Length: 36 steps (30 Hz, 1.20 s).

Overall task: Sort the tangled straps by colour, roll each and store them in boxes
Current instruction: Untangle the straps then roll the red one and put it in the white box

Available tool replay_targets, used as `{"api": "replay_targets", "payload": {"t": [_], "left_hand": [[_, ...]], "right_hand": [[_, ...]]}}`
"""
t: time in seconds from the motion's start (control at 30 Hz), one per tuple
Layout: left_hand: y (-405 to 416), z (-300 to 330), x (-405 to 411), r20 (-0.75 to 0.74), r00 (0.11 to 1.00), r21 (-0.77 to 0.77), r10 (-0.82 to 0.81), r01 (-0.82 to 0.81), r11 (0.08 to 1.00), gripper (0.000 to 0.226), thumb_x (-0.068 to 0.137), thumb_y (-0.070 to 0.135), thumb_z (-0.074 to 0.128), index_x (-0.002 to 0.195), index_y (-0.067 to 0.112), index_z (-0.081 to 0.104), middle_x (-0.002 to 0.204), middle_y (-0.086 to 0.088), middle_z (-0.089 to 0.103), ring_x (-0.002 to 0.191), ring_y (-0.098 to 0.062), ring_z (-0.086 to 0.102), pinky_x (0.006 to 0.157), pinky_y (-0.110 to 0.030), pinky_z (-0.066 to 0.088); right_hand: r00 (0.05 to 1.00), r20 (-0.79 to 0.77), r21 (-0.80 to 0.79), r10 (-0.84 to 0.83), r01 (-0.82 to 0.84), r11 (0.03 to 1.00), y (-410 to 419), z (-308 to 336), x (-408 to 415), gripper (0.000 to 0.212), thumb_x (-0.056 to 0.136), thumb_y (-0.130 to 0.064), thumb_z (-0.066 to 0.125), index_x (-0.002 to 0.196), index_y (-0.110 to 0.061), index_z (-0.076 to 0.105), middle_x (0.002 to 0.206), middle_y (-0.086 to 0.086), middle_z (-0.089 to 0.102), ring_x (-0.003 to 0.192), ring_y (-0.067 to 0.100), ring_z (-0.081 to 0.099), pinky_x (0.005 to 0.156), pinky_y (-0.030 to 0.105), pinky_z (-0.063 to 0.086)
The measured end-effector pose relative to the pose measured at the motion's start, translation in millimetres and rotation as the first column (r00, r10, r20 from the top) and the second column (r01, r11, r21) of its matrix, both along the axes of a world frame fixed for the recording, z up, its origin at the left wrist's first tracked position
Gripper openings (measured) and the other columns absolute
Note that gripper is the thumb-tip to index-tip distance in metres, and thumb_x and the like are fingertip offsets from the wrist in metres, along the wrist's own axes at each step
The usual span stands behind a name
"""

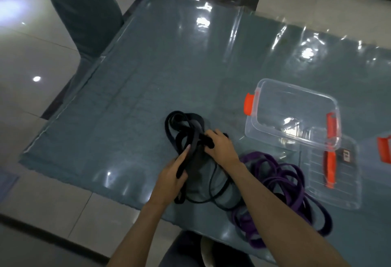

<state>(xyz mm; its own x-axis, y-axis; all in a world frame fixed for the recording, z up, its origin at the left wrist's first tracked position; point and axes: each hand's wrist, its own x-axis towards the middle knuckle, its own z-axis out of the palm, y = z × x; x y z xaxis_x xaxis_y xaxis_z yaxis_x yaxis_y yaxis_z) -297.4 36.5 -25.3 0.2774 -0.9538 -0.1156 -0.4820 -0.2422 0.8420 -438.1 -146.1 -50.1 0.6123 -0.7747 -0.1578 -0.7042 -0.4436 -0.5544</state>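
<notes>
A black strap (182, 131) lies in loose loops near the table's front edge. My left hand (172, 179) grips a length of it, fingers curled round the band. My right hand (220, 148) holds a small rolled part of the same strap, just right of the left hand. A purple strap (281, 180) sits in a tangled heap to the right, partly under my right forearm. A clear plastic box (262, 99) with orange clips stands open at the right, with nothing visible inside.
The box's clear lid (338, 182) lies flat in front of it. Another orange clip (384, 148) shows at the right edge. The table (169, 65) has a glossy plastic cover. A grey chair (84, 12) stands at the far left corner.
</notes>
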Motion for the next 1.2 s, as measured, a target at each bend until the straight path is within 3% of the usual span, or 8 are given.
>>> {"api": "replay_targets", "payload": {"t": [0.1, 0.2, 0.27, 0.4, 0.53, 0.73, 0.83, 1.2], "left_hand": [[-7, 33, -4, -0.162, 0.978, -0.03, 0.132, -0.139, 0.99, 0.08, 0.103, 0.014, 0.058, 0.16, 0.054, 0.018, 0.149, -0.001, 0.058, 0.128, -0.015, 0.061, 0.108, -0.035, 0.052], [-7, 69, -5, -0.28, 0.938, 0.004, 0.204, -0.212, 0.977, 0.092, 0.102, 0.016, 0.063, 0.155, 0.065, 0.006, 0.126, -0.001, 0.071, 0.108, -0.018, 0.071, 0.098, -0.046, 0.059], [-6, 95, -7, -0.285, 0.951, -0.014, 0.123, -0.132, 0.991, 0.094, 0.101, 0.013, 0.063, 0.153, 0.068, 0.006, 0.106, -0.001, 0.075, 0.095, -0.022, 0.072, 0.091, -0.044, 0.061], [-8, 144, -29, -0.28, 0.957, -0.078, -0.072, 0.052, 0.996, 0.09, 0.1, 0.01, 0.064, 0.148, 0.072, 0.02, 0.118, 0.019, 0.073, 0.105, -0.01, 0.072, 0.095, -0.029, 0.057], [-21, 178, -71, -0.321, 0.918, -0.166, -0.231, 0.186, 0.968, 0.086, 0.098, 0.005, 0.067, 0.144, 0.07, 0.035, 0.128, 0.024, 0.069, 0.115, -0.009, 0.069, 0.1, -0.024, 0.055], [-62, 188, -175, -0.308, 0.788, -0.206, -0.534, 0.493, 0.846, 0.082, 0.096, 0.001, 0.069, 0.152, 0.053, 0.038, 0.138, 0.029, 0.061, 0.127, 0.0, 0.062, 0.105, -0.016, 0.047], [-81, 185, -242, -0.251, 0.748, -0.218, -0.615, 0.575, 0.788, 0.085, 0.093, -0.001, 0.069, 0.151, 0.053, 0.038, 0.135, 0.036, 0.059, 0.123, 0.004, 0.062, 0.102, -0.014, 0.047], [-123, 140, -498, -0.221, 0.705, -0.135, -0.674, 0.662, 0.737, 0.084, 0.089, -0.004, 0.068, 0.155, 0.041, 0.039, 0.142, 0.041, 0.05, 0.131, 0.016, 0.05, 0.101, -0.003, 0.036]], "right_hand": [[0.97, 0.229, 0.114, -0.079, 0.054, 0.992, 2, 18, 1, 0.027, 0.077, -0.007, 0.079, 0.102, -0.011, 0.067, 0.092, 0.002, 0.066, 0.082, 0.017, 0.063, 0.074, 0.034, 0.051], [0.852, 0.403, 0.314, -0.335, 0.216, 0.925, 16, 45, -8, 0.023, 0.08, -0.005, 0.082, 0.093, -0.02, 0.07, 0.086, -0.011, 0.067, 0.082, 0.005, 0.062, 0.081, 0.031, 0.055], [0.772, 0.458, 0.416, -0.44, 0.251, 0.874, 26, 71, -27, 0.021, 0.083, -0.009, 0.083, 0.09, -0.025, 0.07, 0.089, -0.01, 0.07, 0.092, 0.013, 0.067, 0.088, 0.038, 0.058], [0.59, 0.545, 0.535, -0.595, 0.302, 0.789, 51, 132, -83, 0.017, 0.086, -0.006, 0.083, 0.094, -0.012, 0.07, 0.1, 0.007, 0.075, 0.092, 0.015, 0.072, 0.088, 0.037, 0.061], [0.485, 0.566, 0.541, -0.667, 0.391, 0.744, 83, 179, -153, 0.018, 0.085, -0.007, 0.083, 0.097, -0.016, 0.073, 0.103, 0.006, 0.077, 0.103, 0.024, 0.073, 0.097, 0.042, 0.057], [0.246, 0.58, 0.566, -0.777, 0.564, 0.601, 116, 207, -264, 0.015, 0.086, 0.002, 0.079, 0.091, -0.011, 0.073, 0.089, 0.003, 0.075, 0.075, 0.019, 0.072, 0.066, 0.026, 0.059], [0.148, 0.576, 0.55, -0.804, 0.658, 0.515, 122, 204, -324, 0.013, 0.086, 0.001, 0.08, 0.091, -0.009, 0.073, 0.086, 0.006, 0.073, 0.073, 0.02, 0.072, 0.069, 0.032, 0.062], [0.062, 0.502, 0.517, -0.863, 0.778, 0.357, 106, 162, -564, 0.02, 0.086, -0.008, 0.083, 0.104, -0.01, 0.074, 0.096, 0.005, 0.076, 0.073, 0.011, 0.073, 0.066, 0.021, 0.057]]}}
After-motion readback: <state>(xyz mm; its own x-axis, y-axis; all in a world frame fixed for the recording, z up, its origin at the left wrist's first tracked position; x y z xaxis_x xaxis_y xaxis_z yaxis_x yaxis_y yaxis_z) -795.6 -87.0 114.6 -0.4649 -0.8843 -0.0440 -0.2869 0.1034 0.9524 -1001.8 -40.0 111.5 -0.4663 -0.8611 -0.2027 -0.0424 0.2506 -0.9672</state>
